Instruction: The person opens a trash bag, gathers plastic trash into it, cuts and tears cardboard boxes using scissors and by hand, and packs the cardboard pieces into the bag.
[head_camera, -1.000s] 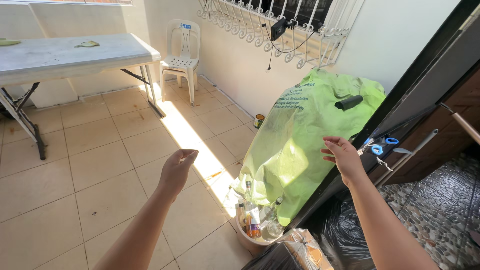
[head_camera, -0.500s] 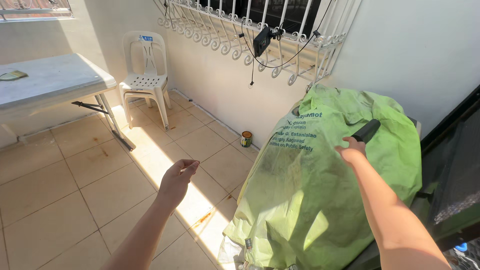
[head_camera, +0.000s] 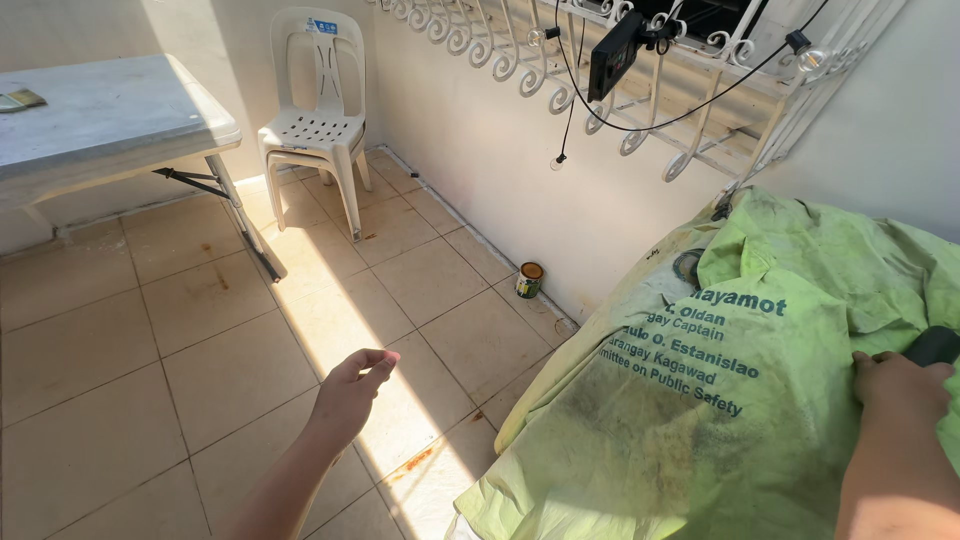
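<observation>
While sunlight fell across the beige tiled floor (head_camera: 200, 330), the big lime-green printed plastic cover (head_camera: 700, 420) filled the lower right, draped over something bulky that it hid entirely. Left of that cover and well apart from it stood the grey folding table (head_camera: 110, 115), with the 1 white plastic chair (head_camera: 318, 120) between table and cover, against the wall. Above the cover ran the white scrolled window grille (head_camera: 640, 90), a black device and cable hanging from it. Near the cover's left edge, by the wall, sat the small tin can (head_camera: 529, 280). The right hand (head_camera: 900, 385) rested on the cover's upper right, fingers curled at a black handle (head_camera: 935, 345); whether they fully gripped it I could not tell. The left hand (head_camera: 352, 390) hung loosely half-closed, holding nothing, left of the cover. Judging from this, the cover remained fully on, nothing lifted yet.
</observation>
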